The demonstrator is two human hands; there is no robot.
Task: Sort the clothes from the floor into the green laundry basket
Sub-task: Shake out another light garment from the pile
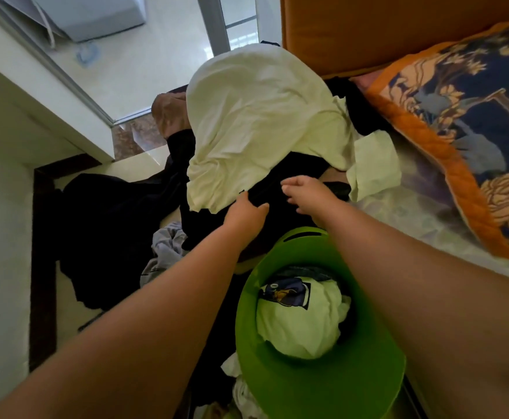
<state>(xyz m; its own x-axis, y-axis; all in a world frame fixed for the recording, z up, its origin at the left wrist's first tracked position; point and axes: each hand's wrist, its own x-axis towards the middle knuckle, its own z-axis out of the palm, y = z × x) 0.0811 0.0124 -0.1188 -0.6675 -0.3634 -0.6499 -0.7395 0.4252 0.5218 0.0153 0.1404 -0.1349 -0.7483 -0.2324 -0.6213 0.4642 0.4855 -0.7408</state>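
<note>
The green laundry basket (301, 388) stands on the floor beside the bed, holding a pale yellow printed shirt (301, 325). Just beyond it lies the clothes pile: a black garment (271, 192) under a large pale yellow shirt (256, 116). The left hand (245, 214) pinches the black garment's edge; the right hand (307, 193) hovers close by, fingers loosely spread. An orange-bordered quilt (458, 116) covers the bed.
</note>
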